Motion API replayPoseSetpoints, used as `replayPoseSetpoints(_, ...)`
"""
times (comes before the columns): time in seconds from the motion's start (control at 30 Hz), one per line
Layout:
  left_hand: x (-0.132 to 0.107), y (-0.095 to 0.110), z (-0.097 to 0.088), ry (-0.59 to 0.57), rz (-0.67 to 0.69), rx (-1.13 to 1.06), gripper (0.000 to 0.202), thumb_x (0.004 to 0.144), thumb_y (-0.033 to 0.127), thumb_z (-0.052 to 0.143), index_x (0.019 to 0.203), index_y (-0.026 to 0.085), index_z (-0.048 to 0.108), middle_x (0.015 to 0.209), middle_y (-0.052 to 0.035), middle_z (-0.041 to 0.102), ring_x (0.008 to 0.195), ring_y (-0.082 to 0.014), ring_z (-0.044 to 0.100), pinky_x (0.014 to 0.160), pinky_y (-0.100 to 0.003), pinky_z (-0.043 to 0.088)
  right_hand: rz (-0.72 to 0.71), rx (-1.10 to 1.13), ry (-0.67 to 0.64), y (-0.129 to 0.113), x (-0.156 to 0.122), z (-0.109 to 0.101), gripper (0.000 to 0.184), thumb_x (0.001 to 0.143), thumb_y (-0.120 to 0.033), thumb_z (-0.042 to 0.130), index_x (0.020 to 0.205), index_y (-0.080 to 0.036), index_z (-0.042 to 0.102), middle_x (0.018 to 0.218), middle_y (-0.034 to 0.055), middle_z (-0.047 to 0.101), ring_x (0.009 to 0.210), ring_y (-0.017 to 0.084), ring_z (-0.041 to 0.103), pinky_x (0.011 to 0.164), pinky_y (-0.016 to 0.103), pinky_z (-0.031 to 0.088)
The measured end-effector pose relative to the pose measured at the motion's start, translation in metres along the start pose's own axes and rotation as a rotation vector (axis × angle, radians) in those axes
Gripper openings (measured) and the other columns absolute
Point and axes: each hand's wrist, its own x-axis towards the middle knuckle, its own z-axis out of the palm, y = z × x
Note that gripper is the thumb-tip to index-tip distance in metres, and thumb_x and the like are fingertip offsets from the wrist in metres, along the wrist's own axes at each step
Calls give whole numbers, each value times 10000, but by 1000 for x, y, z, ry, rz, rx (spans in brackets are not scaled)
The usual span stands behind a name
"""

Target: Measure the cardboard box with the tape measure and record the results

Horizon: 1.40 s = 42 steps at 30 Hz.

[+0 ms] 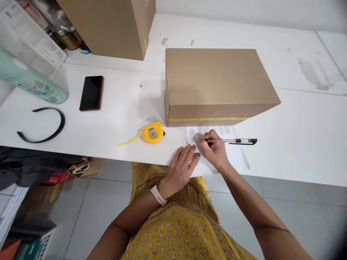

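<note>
My right hand [214, 148] grips a clear-barrelled pen [238, 141] with a black cap on its back end. Its tip meets a white sheet of paper [238, 155] that bears columns of small writing. My left hand [183, 168] lies flat with fingers spread on the sheet's left edge, a pale pink band on the wrist. Just behind the hands sits a closed cardboard box [217, 79], covering the top of the paper. Left of it rests a yellow tape measure [153, 132], a short length of its tape pulled out.
On the left of the white table [121, 90] lie a phone [92, 93], a black headband [61, 126] and a mint-green bottle [32, 77]. Another cardboard box [108, 29] stands at the back left. Bags [86, 167] sit below the table's left front edge.
</note>
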Motion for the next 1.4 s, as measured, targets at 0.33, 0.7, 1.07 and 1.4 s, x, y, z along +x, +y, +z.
replayPoseSetpoints(0.33, 1, 0, -1, -9, 0, 0, 432, 964, 92, 471, 1377, 83, 595, 1516, -191, 569, 1444, -323, 504, 1220, -494, 403, 11, 10, -2, 1, -1, 0, 207, 820, -231, 636, 718, -247, 457, 590, -70, 473, 532, 108, 420, 520, 276, 334)
replayPoseSetpoints(0.7, 0, -2, 0, -14, -1, -36, 451, 968, 73, 461, 1401, 94, 585, 1541, -185, 551, 1463, -322, 489, 1215, -501, 423, 11, 14, 181, 1, -2, -6, 234, 855, -317, 656, 723, -241, 478, 652, -45, 510, 604, 126, 453, 591, 284, 368)
replayPoseSetpoints(1.07, -1, -6, 0, -41, -5, -196, 593, 840, -5, 525, 1422, 109, 543, 1573, -206, 500, 1512, -333, 424, 1228, -569, 409, 19, -774, 355, 71, 4, -148, 256, 953, -268, 442, 1109, -256, 645, 1117, 176, 652, 1123, 357, 575, 981, 514, 441)
replayPoseSetpoints(1.4, -3, -63, -65, 425, -361, -153, 428, 915, 220, 685, 1324, 231, 559, 1477, -147, 574, 1429, -330, 489, 1178, -597, 411, 22, -737, 391, 89, 6, -156, 519, 931, -195, 353, 1411, -247, 543, 1125, 173, 689, 1169, 387, 583, 1033, 550, 431)
